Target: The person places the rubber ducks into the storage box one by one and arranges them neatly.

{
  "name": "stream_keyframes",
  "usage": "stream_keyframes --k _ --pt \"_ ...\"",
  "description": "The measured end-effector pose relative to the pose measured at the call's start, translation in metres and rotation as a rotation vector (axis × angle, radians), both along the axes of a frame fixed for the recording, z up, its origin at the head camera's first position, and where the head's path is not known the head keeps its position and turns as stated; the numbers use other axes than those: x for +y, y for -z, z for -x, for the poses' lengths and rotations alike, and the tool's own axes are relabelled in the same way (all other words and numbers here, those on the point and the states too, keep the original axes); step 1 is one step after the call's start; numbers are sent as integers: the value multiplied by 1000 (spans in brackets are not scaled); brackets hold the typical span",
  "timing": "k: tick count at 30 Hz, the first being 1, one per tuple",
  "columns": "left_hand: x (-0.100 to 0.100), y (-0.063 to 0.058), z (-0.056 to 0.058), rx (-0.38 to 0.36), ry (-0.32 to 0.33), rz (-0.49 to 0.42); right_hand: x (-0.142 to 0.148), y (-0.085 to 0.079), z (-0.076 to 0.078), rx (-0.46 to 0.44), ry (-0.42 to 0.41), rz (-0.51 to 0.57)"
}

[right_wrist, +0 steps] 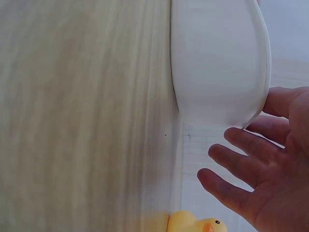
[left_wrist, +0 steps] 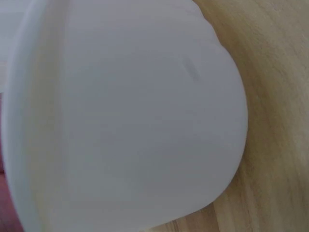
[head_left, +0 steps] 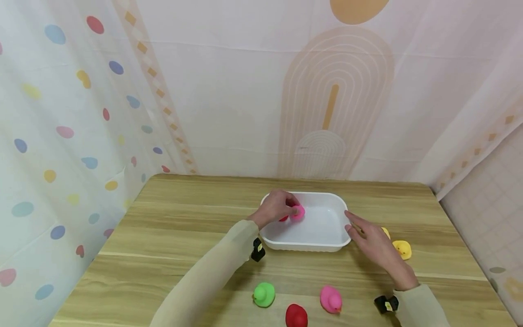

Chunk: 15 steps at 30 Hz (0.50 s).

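My left hand (head_left: 278, 206) reaches over the left rim of a white plastic basin (head_left: 304, 245) and pinches a pink rubber duck (head_left: 300, 212) inside it. Close under those fingers, a red object (head_left: 283, 219) lies in the basin, mostly covered. At the basin's right end, my right hand (head_left: 373, 243) touches the rim with its thumb and forefinger. In the right wrist view the other fingers (right_wrist: 236, 162) are spread and fairly straight. The left wrist view is filled by the basin's outer wall (left_wrist: 145, 116), with only a sliver of hand at its left edge.
Nearer the front of the wooden table (head_left: 184, 209) are a green duck (head_left: 264, 294), a red duck (head_left: 296, 315) and another pink duck (head_left: 331, 299). Beside the right hand sits a yellow duck (head_left: 402, 249), with a second yellow one (head_left: 386, 232) partly hidden. A patterned curtain (head_left: 229, 100) hangs behind.
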<state>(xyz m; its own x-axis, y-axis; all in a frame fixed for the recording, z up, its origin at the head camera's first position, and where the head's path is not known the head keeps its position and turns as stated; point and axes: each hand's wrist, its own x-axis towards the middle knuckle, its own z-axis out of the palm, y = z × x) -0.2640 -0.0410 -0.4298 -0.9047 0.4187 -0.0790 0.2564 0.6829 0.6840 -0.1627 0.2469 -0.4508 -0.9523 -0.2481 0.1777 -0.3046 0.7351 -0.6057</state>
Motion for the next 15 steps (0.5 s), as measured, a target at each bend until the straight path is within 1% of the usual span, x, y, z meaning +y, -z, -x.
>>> stream_keyframes --k 4,10,15 --pt "1 2 1 1 -5 33 0 0 0 2 3 -1" --pt "2 5 2 37 -6 121 0 0 0 -2 1 3" --pt "5 5 2 26 -24 145 -1 0 0 -4 -4 1"
